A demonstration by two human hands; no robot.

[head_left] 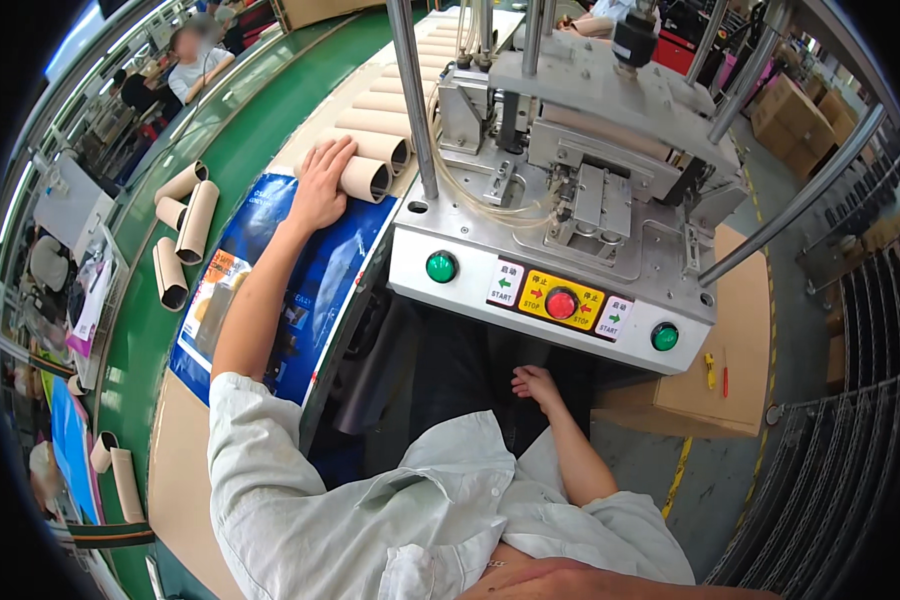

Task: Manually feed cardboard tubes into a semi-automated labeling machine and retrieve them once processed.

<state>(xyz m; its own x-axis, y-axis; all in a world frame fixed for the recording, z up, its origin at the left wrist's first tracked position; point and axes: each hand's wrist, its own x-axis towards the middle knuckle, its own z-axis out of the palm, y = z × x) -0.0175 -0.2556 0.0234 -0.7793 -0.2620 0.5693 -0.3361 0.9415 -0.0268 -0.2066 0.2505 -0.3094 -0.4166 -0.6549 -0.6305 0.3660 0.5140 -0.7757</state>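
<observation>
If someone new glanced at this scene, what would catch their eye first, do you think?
Probably the metal machine at centre, with its green buttons and red stop button. Next, the left hand resting on a row of cardboard tubes to the machine's left, above a blue printed sheet.

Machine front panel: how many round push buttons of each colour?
Green buttons: 2, one at the left end and one at the right end
Red buttons: 1, in the middle
Total: 3
</observation>
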